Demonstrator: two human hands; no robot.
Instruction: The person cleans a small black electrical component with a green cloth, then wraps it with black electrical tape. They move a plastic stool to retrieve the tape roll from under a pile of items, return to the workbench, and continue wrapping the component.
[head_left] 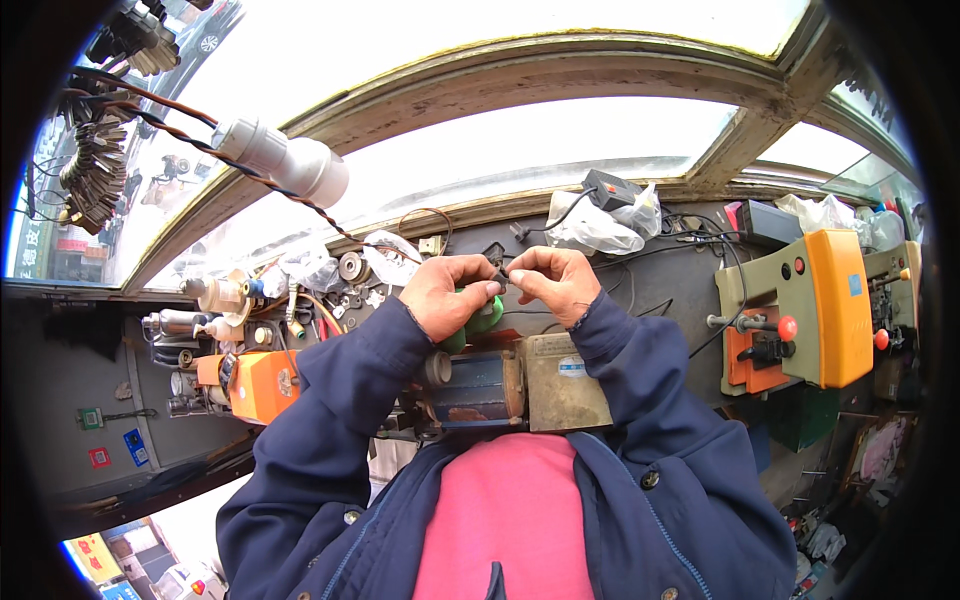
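A pale window frame (560,75) arches across the top, above a grey bench (670,275) strewn with cables and small parts. On the bench at right stands a yellow machine (840,310) with a red knob. Close in front of the person's chest sits a dark blue motor (470,388), with a tan box (568,395) just beside it on the right. To the left stands an orange machine (265,388), near a clutter of metal parts. A white bulb (318,172) hangs from twisted wires at upper left, and a crumpled bag (595,225) lies beyond the hands. The left hand (447,295) and right hand (555,285) meet above the bench, their fingers curled and thumbs pressed in close. A green thing (487,317) shows just below the left fingers; its kind is unclear. Pinched between both hands' fingertips is a small dark piece (503,278), mostly hidden.
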